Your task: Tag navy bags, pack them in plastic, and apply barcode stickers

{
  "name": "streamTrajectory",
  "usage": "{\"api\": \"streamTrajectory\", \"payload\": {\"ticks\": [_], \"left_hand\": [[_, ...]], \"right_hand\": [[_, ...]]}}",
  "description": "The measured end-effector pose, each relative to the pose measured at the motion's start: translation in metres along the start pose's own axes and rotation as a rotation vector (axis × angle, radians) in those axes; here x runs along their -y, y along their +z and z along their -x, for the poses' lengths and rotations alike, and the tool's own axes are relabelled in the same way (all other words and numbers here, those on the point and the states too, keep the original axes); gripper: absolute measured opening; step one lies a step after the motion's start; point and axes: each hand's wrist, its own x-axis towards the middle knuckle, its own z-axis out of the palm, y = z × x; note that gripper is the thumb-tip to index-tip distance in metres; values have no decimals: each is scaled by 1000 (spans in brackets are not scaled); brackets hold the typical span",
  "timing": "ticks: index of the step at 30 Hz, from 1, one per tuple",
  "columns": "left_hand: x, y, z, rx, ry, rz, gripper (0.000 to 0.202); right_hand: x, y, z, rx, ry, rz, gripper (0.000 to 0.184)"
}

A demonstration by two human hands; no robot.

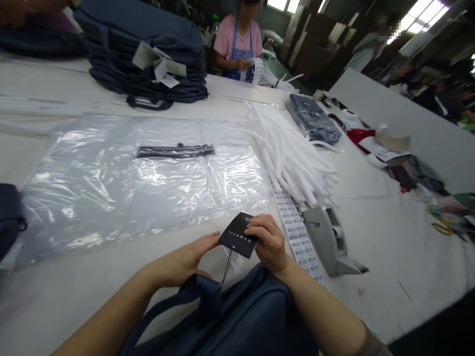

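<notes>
At near edge of bench (389,242), pinching black tag (235,232) in right hand (270,242), with left hand (193,257) spread beside it, above navy bag (256,311).

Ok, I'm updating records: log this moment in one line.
right hand: holds black tag | left hand: at tag's edge | navy bag: close by

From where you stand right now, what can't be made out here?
All in the head view:
- Blue bag: lower part cut off by the bottom edge.
- Black tag: part of its front is covered by the right hand; its back faces away.
- Sticker strip: print too small to read.
- Dark blue item: cut off by the left edge.
</notes>
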Motion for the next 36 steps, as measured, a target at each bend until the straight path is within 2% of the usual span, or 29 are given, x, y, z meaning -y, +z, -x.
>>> {"api": "streamTrajectory", "payload": {"ticks": [2,5,8,10,16,21,26,31,36], "left_hand": [[0,13,-9,-74,25,67,80],[4,29,-17,-169,-5,229,57],[13,36,-17,-174,-93,484,37],[16,34,-15,-161,-145,575,30],[8,22,-12,-173,-73,436,23],[8,31,-17,-254,-16,232,15],[7,35,-21,-361,-177,209,29],[8,35,-22,-364,-298,300,32],[9,36,-22,-355,-420,266,39]], "right_hand": [[0,0,0,-8,-3,18,32],[0,1,1,-20,5,35,32],[-1,1,2,-22,9,38,33],[-1,1,3,-22,18,31,33],[1,3,3,-7,75,-17,33],[5,8,2,91,200,-159,33],[7,13,2,257,310,-256,27],[7,13,2,359,426,-330,27],[8,13,1,459,564,-408,27]]}}
